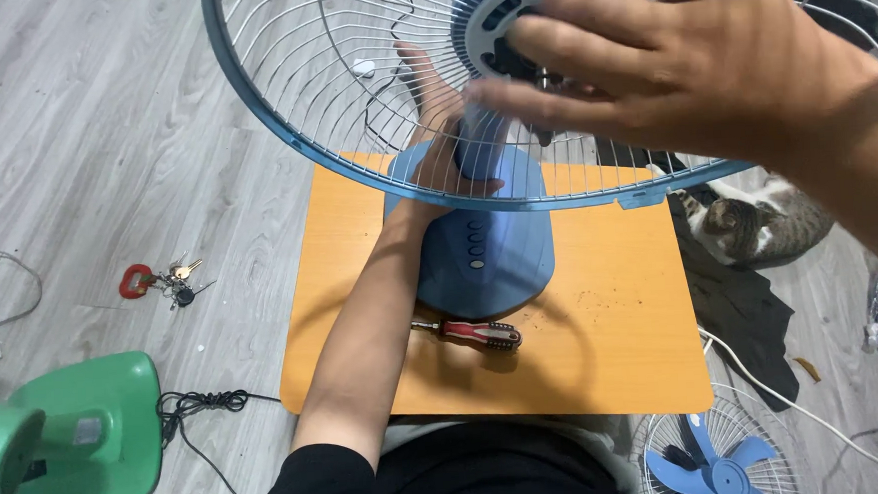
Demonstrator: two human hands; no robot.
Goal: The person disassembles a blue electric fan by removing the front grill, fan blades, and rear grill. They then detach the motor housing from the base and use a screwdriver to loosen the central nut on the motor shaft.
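Blue fan [479, 250] on the orange board [615, 348], centre frame. Left hand [444, 141] wrapped around the neck behind the wire guard [290, 74]; right hand [670, 59], 1 o'clock, fingers curled on the motor hub, probably pinching. Guard likely light, springy; hold the stiff neck. Screwdriver [469, 333] at 6 o'clock.

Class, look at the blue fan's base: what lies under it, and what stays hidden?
The fan base stands on an orange board; a red-handled screwdriver lies beside it. The board under the base is covered, and the left hand hides part of the stem.
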